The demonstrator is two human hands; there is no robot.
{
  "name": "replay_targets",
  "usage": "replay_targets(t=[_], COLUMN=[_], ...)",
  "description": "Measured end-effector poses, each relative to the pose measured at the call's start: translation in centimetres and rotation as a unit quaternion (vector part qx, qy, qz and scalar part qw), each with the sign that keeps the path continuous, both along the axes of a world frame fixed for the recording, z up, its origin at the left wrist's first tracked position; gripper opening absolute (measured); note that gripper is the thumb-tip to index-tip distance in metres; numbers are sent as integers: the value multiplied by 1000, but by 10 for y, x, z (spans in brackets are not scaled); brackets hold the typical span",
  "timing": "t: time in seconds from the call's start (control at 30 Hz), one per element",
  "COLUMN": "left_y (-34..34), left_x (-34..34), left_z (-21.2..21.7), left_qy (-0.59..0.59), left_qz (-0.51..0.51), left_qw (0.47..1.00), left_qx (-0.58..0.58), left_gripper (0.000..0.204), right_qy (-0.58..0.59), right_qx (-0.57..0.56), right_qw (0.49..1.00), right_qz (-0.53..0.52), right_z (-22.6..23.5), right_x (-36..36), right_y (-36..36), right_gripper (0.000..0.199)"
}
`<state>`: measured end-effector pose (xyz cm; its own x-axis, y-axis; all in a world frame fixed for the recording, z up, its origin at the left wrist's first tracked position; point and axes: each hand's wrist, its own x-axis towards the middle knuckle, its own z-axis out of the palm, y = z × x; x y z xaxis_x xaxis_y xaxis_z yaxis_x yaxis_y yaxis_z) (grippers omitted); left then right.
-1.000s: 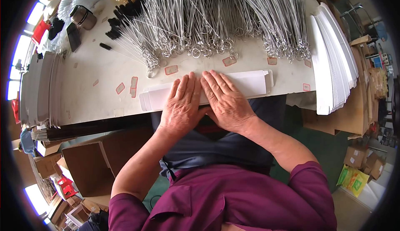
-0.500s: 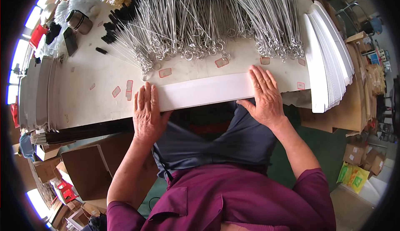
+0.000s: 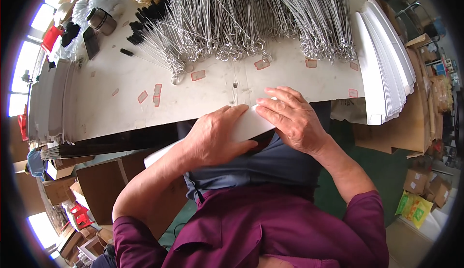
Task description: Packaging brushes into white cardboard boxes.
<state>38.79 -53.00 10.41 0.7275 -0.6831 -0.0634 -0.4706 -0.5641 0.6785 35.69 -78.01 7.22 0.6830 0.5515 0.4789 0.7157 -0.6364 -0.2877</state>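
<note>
White card box: long, narrow, straight-edged (image 3: 247,124), its middle partly covered by the left hand (image 3: 213,134)
Pose: slanting, left end nearer the body
Right end: beneath the right hand's (image 3: 296,123) fingers, at the surface's (image 3: 113,111) front edge

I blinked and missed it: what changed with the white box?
The white box swung aslant, its left end now beyond the table. The left hand moved right and grips it; the right hand shifted slightly left, still at its other end. The ringed wires stayed put.
</note>
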Motion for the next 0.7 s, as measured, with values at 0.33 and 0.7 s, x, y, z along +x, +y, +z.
replay_targets(t=[0.33, 0.7], left_y=[12, 2], left_x=[-23, -47], left_z=[-27, -47], left_qy=[16, -1], left_qz=[140, 161], left_qw=[990, 986], left_qx=[-30, -45], left_gripper=[62, 80], right_qy=[11, 254], right_qx=[220, 360], right_qw=[967, 891], right_qz=[-127, -111], right_z=[-18, -39], right_x=[-28, -33], right_y=[11, 46], right_gripper=[44, 18])
